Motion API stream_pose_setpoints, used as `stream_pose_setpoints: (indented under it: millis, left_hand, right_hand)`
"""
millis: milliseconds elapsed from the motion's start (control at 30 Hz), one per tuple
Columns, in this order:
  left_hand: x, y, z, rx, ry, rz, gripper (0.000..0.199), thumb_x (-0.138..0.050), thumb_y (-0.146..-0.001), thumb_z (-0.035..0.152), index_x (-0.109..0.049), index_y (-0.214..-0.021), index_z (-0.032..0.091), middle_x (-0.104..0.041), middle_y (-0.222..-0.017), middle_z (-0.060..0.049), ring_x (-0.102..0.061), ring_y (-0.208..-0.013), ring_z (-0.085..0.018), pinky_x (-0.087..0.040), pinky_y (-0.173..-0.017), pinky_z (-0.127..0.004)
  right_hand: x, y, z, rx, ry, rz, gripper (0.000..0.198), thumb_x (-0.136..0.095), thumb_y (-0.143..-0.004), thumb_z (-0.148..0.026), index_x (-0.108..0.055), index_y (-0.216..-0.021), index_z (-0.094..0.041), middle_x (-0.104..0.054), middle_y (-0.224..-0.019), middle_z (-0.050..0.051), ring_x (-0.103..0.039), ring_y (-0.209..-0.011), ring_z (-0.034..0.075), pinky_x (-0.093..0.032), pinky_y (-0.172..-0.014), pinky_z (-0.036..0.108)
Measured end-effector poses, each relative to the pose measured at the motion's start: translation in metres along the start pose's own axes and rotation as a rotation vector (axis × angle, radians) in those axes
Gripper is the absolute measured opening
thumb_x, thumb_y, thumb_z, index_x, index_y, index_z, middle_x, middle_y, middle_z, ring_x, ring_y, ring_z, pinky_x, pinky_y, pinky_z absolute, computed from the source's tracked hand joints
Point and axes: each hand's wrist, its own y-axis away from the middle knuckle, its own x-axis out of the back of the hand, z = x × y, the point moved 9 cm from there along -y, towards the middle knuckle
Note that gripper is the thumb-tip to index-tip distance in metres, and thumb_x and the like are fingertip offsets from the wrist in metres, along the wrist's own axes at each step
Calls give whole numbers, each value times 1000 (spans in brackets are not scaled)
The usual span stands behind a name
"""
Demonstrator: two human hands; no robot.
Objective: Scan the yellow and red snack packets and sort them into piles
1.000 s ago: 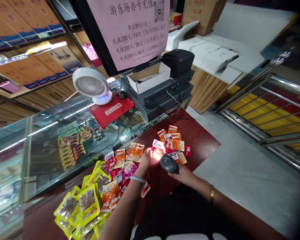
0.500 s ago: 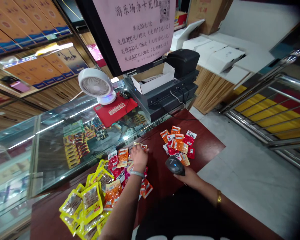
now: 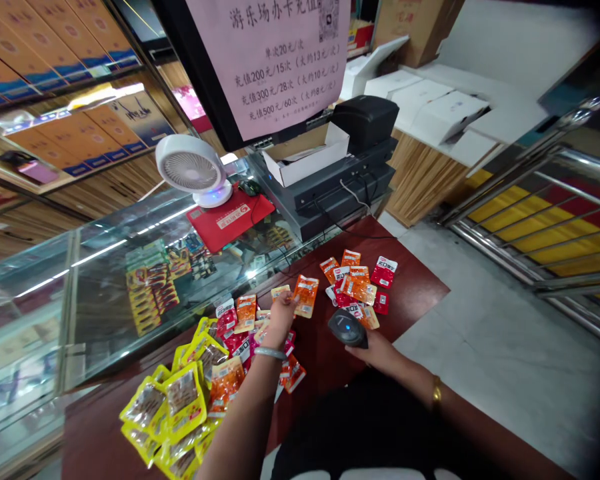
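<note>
Pinched in my left hand (image 3: 283, 312) is an orange snack packet (image 3: 307, 295), held by its left edge above the dark red tabletop. My right hand (image 3: 373, 348) is wrapped round a black barcode scanner (image 3: 349, 327) with a blue light on top. Beneath and left of my left hand lies a mixed pile of red and orange packets (image 3: 246, 313). Yellow snack packets (image 3: 184, 400) are heaped further left. Beyond the scanner is a smaller group of packets (image 3: 357, 288), with one red-and-white packet (image 3: 384, 272) lying at its right edge.
A glass display counter (image 3: 105, 293) runs along the far side of the tabletop (image 3: 420, 287). On it stand a white fan (image 3: 193, 167), a red mat (image 3: 233, 220) and a dark cash drawer unit (image 3: 310, 207). A black cable (image 3: 360, 235) trails nearby. A metal railing (image 3: 530, 227) stands right.
My left hand has lifted an orange packet from the pile and turned it toward the scanner. The scanner in my right hand has shifted slightly left.
</note>
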Motion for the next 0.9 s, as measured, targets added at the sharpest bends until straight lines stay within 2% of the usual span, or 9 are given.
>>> stream_pose_setpoints:
  millis: [100, 167, 400, 500, 600, 667, 800, 833, 900]
  left_hand:
    - [-28, 8, 17, -70, 247, -50, 25, -68, -76, 40, -60, -82, 17, -67, -76, -3, -62, -65, -14, -48, -64, -25]
    - [-37, 11, 22, -89, 331, -51, 26, -69, -75, 41, -59, -81, 18, -67, -75, -2, -62, -66, -14, -48, -63, -24]
    - [-54, 12, 22, -62, 343, -53, 24, -70, -75, 40, -63, -84, 18, -66, -72, -1, -62, -66, -14, -48, -64, -24]
    - [-85, 13, 35, -19, 482, -155, 33, -72, -74, 45, -63, -89, 18, -68, -76, -2, -64, -68, -14, -50, -68, -25]
    - [-108, 14, 59, -68, 449, -283, 43, -74, -75, 43, -63, -107, 16, -72, -97, -10, -67, -88, -18, -51, -82, -30]
    - [-95, 13, 64, -116, 210, -220, 47, -74, -77, 40, -61, -115, 16, -69, -112, -13, -65, -103, -22, -48, -93, -34]
    - [-8, 16, 40, -28, -548, 192, 58, -70, -79, 48, -57, -124, 15, -60, -127, -19, -51, -123, -36, -38, -103, -48]
    - [11, 18, 32, -1, -684, 248, 62, -69, -79, 50, -56, -126, 12, -58, -129, -22, -48, -124, -39, -36, -102, -50]
    - [37, 18, 13, 56, -858, 276, 60, -66, -79, 51, -58, -122, 10, -56, -128, -25, -47, -123, -41, -36, -100, -52]
  right_hand:
    - [2, 0, -11, 12, 8, 7, 45, -73, -76, -40, -68, -114, -16, -75, -113, 12, -69, -107, 33, -51, -98, 49]
    - [3, -1, -19, 21, 8, 13, 44, -73, -76, -39, -68, -113, -16, -76, -113, 12, -69, -106, 33, -51, -98, 49]
    - [5, -1, -21, 12, 0, 29, 40, -72, -75, -37, -68, -110, -17, -76, -110, 11, -70, -104, 33, -53, -95, 47]
    - [3, -1, -8, -32, -7, 17, 41, -72, -76, -36, -67, -111, -17, -77, -108, 10, -71, -101, 32, -55, -93, 46]
    - [-1, -2, 4, -46, -7, 9, 43, -73, -75, -38, -67, -112, -17, -77, -106, 10, -71, -100, 32, -55, -92, 46]
    - [-3, -4, 9, -40, -1, 5, 44, -73, -75, -40, -68, -113, -18, -77, -108, 10, -71, -102, 33, -54, -94, 47]
    - [0, -3, 16, -53, 4, 27, 47, -74, -74, -44, -69, -112, -18, -76, -111, 11, -68, -108, 34, -52, -97, 49]
    - [2, -2, 17, -60, 8, 40, 48, -75, -73, -45, -69, -113, -18, -76, -112, 12, -68, -110, 35, -51, -98, 49]
    - [4, 0, 20, -69, 12, 56, 50, -75, -72, -45, -69, -113, -18, -76, -113, 12, -68, -110, 35, -51, -99, 50]
